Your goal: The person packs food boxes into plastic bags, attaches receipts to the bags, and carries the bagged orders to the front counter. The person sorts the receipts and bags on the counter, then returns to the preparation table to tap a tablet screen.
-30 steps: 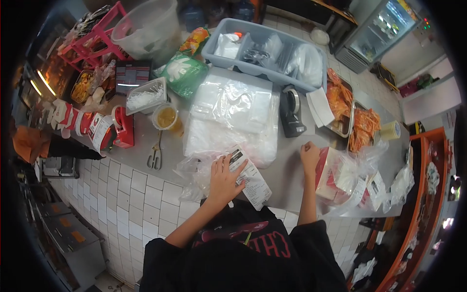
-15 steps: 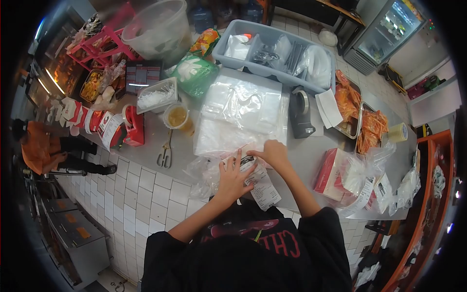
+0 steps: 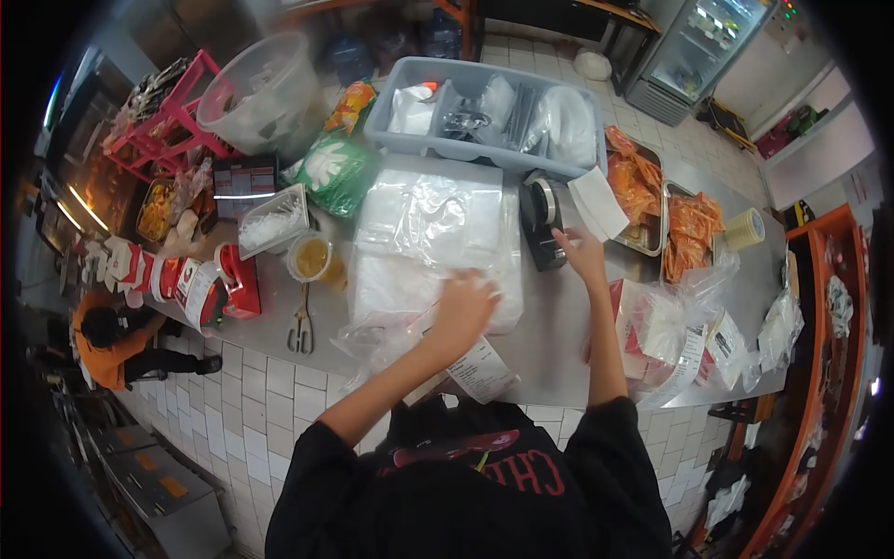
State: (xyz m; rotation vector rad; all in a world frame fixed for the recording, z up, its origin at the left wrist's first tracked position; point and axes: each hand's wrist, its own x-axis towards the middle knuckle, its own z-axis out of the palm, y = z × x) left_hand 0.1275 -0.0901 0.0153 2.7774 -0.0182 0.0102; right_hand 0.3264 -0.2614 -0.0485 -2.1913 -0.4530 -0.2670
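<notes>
My left hand (image 3: 466,310) is over the upper end of a printed receipt (image 3: 483,373), at the front edge of the stack of clear plastic bags (image 3: 430,214); its fingers are smeared by motion. A crumpled clear bag (image 3: 372,347) lies beside that wrist. My right hand (image 3: 581,253) is at the black tape dispenser (image 3: 541,224), its fingers bent near the front end. Whether it holds a piece of tape is too small to tell. White folded paper (image 3: 598,205) lies just behind my right hand.
Bagged red-and-white boxes (image 3: 661,335) stand at the right, before trays of orange-wrapped food (image 3: 691,238). A grey-blue bin (image 3: 484,154) is behind the bags. Scissors (image 3: 301,331), a cup (image 3: 312,257) and a red dispenser (image 3: 240,282) are at the left. A person in orange (image 3: 104,349) is far left.
My right hand has left the receipt and moved right to the black tape dispenser. My left hand has shifted up and its spread fingers are now blurred. The camera view has shifted.
</notes>
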